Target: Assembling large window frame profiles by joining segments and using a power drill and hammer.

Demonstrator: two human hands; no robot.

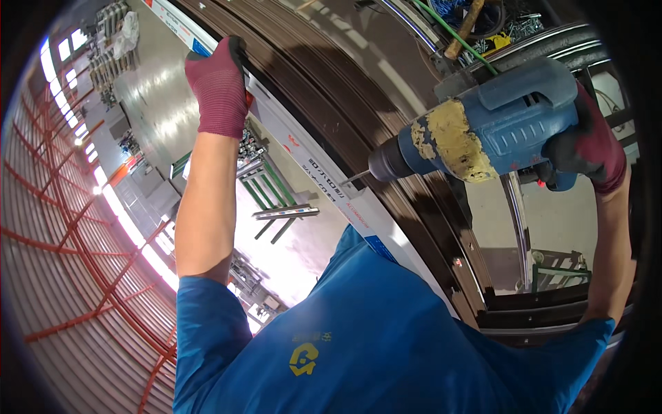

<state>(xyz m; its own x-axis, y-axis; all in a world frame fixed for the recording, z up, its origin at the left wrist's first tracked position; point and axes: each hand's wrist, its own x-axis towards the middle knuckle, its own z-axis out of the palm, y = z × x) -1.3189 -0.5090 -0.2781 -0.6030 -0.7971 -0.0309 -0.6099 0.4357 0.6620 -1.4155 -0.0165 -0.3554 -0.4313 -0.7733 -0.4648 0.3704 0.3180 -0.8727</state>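
Blue shirt (372, 345) fills foreground; right hand (586, 148) grips drill (493, 127), bit on the white rail (331, 183), left hand (219, 86) clamps rail — keep bit square, feed steady, no slip.

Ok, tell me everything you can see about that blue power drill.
The blue power drill has a moulded plastic body with vent slots, a black chuck and a thin metal bit. A wide patch of worn yellowish tape or grime covers its front housing. It lies roughly level, bit pointing left, with the tip at the edge of the long white metal profile beside the dark brown frame. The right hand, in a maroon glove, grips the handle at the rear. A green cable passes behind it.
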